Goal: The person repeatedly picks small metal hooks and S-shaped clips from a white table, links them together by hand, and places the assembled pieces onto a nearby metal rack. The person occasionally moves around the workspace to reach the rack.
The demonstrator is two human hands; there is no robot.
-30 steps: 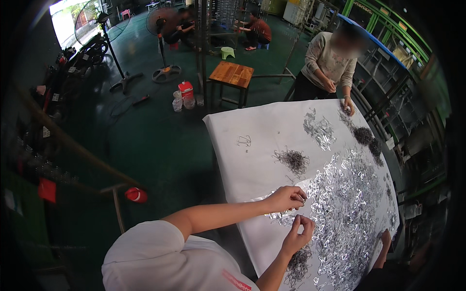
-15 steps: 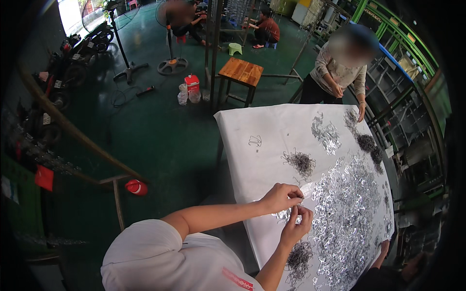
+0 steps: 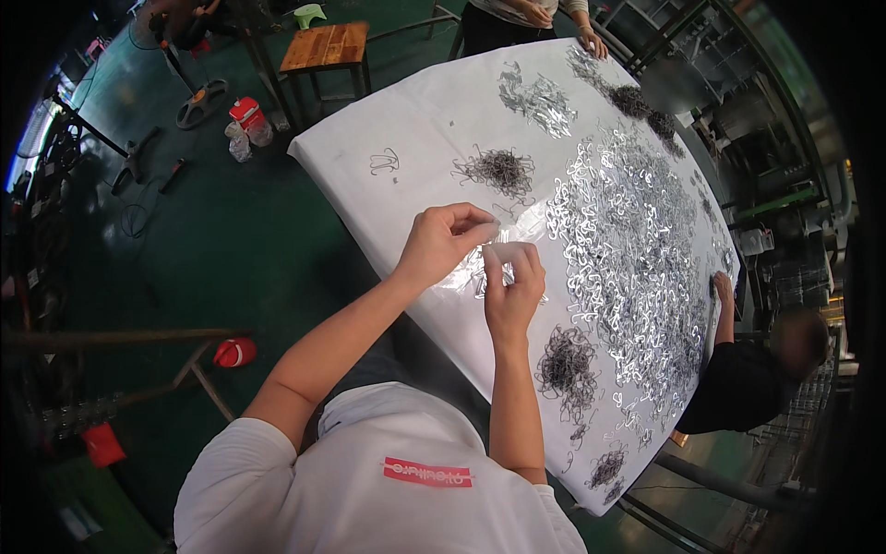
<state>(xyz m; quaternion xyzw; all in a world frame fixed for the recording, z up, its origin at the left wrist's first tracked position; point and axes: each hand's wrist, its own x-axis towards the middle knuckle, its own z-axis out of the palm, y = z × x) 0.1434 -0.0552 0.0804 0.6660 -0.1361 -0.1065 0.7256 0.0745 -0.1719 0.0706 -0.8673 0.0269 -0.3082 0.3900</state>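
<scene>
open cloth on the left, metal crowding the right

bare white tablecloth (image 3: 415,120) leaves wide room left of and beyond the left hand (image 3: 443,245), interrupted by a few bent wires (image 3: 384,162). straight ahead, a dark pile (image 3: 498,173) blocks the way. shiny pieces (image 3: 478,279) lie under the hands. just right of the right hand (image 3: 517,288), a narrow bare strip meets the broad silver heap (image 3: 637,249); nearer the person, a dark tangle (image 3: 565,367) obstructs.

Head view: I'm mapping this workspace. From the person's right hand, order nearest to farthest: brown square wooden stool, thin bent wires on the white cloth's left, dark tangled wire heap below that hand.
1. Dark tangled wire heap: below and right of the right hand.
2. Thin bent wires: upper left, on the white cloth.
3. Brown square wooden stool: beyond the cloth's upper-left edge.
</scene>
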